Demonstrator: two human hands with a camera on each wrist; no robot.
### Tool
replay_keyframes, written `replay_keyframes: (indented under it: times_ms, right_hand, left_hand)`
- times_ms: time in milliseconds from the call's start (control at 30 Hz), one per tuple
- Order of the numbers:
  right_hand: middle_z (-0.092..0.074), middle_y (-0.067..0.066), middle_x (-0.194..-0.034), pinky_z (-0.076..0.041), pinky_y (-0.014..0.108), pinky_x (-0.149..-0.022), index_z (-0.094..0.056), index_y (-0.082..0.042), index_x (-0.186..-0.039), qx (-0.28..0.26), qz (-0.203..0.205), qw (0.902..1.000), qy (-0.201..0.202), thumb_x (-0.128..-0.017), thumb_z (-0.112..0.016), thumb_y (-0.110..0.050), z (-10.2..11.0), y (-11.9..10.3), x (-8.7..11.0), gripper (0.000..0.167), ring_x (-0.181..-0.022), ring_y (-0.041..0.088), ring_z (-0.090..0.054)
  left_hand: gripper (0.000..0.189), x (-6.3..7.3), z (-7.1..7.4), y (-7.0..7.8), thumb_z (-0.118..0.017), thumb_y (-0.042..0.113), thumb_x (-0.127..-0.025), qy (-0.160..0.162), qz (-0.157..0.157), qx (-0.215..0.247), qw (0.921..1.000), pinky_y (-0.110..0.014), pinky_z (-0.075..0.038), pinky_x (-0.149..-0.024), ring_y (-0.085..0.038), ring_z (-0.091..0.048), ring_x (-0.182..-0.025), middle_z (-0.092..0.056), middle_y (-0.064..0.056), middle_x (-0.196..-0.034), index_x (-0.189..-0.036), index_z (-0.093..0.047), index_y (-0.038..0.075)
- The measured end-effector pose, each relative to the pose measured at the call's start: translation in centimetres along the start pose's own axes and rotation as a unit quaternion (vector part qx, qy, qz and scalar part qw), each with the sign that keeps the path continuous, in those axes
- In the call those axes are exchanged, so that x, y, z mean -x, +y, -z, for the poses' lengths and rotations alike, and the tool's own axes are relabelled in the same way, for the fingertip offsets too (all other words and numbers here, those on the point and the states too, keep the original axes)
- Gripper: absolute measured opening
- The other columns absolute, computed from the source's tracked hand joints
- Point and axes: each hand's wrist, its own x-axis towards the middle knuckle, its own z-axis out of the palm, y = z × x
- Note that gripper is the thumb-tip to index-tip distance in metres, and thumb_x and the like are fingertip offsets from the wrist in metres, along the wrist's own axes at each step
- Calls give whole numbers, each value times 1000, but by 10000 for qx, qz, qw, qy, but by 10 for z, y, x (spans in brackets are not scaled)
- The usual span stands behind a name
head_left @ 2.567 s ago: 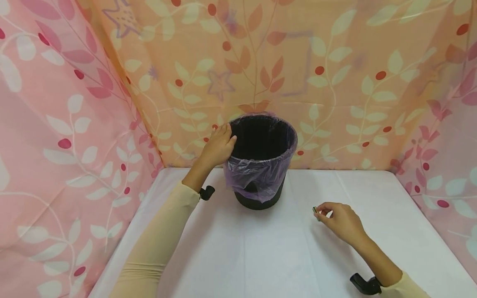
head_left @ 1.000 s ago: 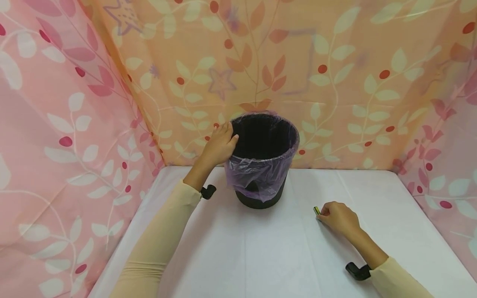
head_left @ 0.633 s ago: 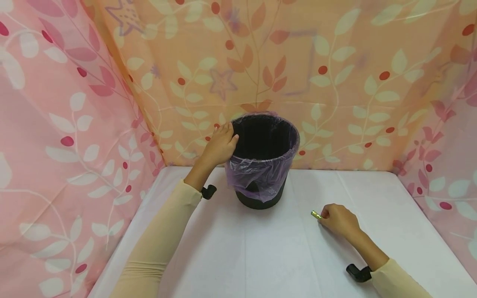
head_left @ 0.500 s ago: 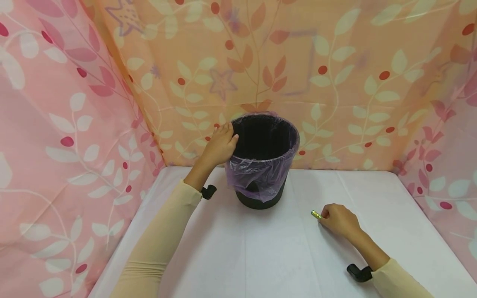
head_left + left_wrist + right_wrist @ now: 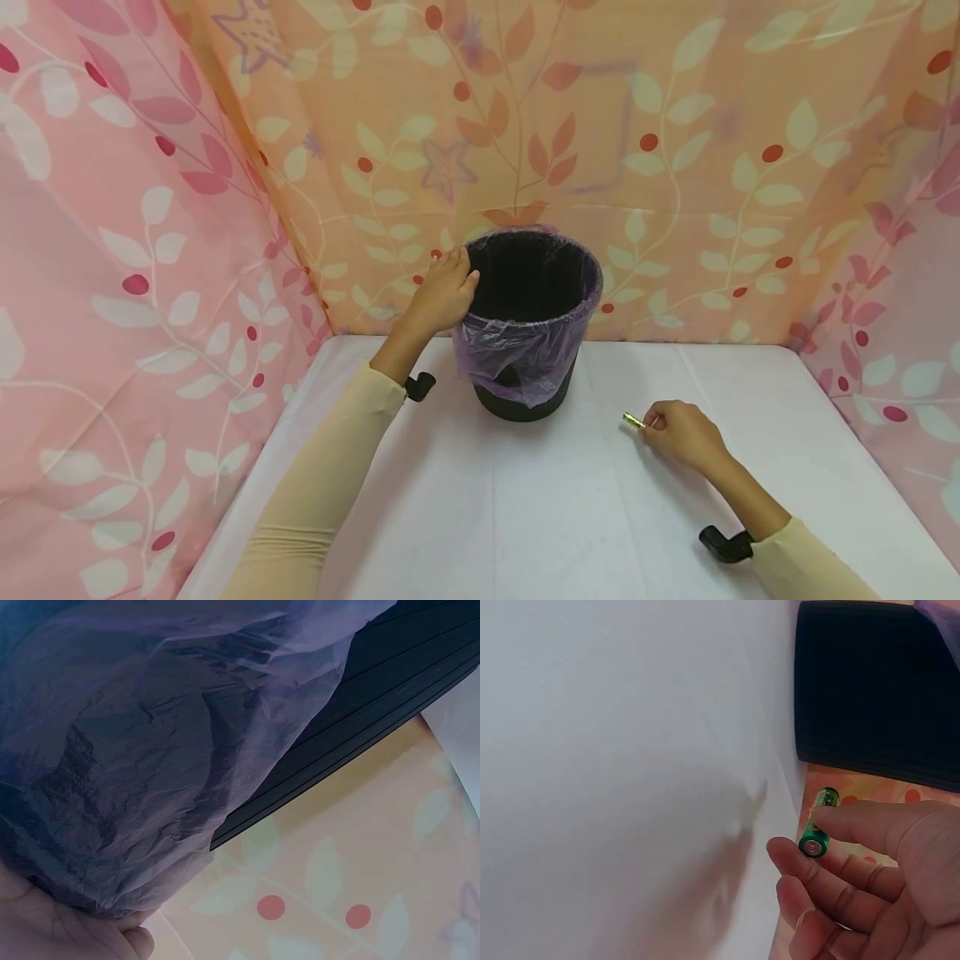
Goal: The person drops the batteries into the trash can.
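A black trash bin [image 5: 521, 410] stands upright, lined with a thin purple plastic bag [image 5: 517, 354] folded down over its outside. My left hand [image 5: 441, 292] grips the bin's rim on the left side, thumb over the opening. The left wrist view shows part of that hand [image 5: 67, 930] against the crinkled bag [image 5: 150, 750]. My right hand [image 5: 686, 435] pinches a small green and gold battery [image 5: 633, 420], right of the bin and above the table. In the right wrist view the battery [image 5: 821, 823] lies between thumb and fingers, its flat end visible.
A white cloth covers the table [image 5: 450, 517]. Behind the bin hangs an orange leaf-patterned curtain [image 5: 675, 250], with pink ones [image 5: 187, 292] at the sides. Small black cameras [image 5: 723, 546] sit at both wrists.
The battery has been turned in my right fingers, from nearly upright to pointing left toward the bin. My right hand has risen slightly in the last half second. My left hand stays on the rim.
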Motion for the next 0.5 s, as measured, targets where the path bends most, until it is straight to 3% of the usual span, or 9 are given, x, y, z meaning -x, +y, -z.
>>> replay_keyframes:
  times_ms: [500]
  right_hand:
    - [-68, -7, -76, -44, 32, -56, -74, -11, -89, -233, 262, 9987, 359, -87, -77, -17, 28, -19, -5, 7, -71, 13, -60]
  left_hand:
    - [63, 1, 0, 1, -30, 32, -110, 11, 2, -14, 10000, -42, 1, -126, -33, -9, -156, -16, -22, -167, -158, -19, -7]
